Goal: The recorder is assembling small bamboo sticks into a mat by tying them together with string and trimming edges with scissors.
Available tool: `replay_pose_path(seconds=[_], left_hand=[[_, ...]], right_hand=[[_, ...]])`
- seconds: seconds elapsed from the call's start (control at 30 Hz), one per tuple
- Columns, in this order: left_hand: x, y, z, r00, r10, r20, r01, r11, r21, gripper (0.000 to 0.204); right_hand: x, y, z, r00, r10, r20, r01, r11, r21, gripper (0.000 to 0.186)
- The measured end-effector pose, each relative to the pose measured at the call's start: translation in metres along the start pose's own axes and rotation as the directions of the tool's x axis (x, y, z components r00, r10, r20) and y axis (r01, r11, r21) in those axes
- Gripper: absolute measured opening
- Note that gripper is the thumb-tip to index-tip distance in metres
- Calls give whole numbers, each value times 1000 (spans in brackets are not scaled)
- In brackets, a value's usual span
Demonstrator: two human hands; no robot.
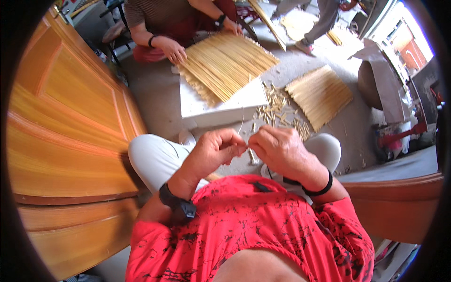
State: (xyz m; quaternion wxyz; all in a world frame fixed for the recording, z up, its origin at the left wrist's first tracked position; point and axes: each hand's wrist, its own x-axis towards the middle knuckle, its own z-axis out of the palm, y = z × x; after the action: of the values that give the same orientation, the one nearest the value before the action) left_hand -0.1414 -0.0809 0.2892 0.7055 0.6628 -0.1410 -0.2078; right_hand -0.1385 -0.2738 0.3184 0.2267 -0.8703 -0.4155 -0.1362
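In front of my lap my left hand (213,151) and my right hand (283,149) meet fingertip to fingertip, both pinched closed. A thin white string (242,121) comes down from the edge of a white box and runs in at the pinched fingers. Its end is too small to make out. Just beyond my hands, a mat of thin yellowish bamboo strips (228,66) lies tilted across the white box (221,112). A co-worker's two hands (173,50) hold that mat at its far side.
A second strip mat (320,96) lies on the floor at the right, with many short cut pieces (277,105) scattered beside it. An orange wooden door (80,141) stands close on my left. Another person's legs (322,26) are at the back right.
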Motion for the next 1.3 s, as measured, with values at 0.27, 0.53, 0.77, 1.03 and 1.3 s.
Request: replay_pose_path(seconds=[0.27,0.53,0.77,1.03,1.3], left_hand=[[-10,18,2,996,82,-40,-76,990,120,4],[-25,82,33,935,204,291,-208,978,-20,6],[-7,78,47,694,610,383,-709,672,213,13],[28,10,48,758,575,306,-650,699,297,9],[9,17,24,956,182,228,-171,983,-70,3]], right_hand=[[0,5,6,996,68,-62,-39,922,385,9],[-22,-33,-74,986,-159,-42,157,828,538,7],[-33,-30,-88,980,59,192,-201,302,932,10],[-24,-2,-43,878,464,-121,-147,501,853,7],[-32,9,-29,957,185,223,-282,771,572,8]])
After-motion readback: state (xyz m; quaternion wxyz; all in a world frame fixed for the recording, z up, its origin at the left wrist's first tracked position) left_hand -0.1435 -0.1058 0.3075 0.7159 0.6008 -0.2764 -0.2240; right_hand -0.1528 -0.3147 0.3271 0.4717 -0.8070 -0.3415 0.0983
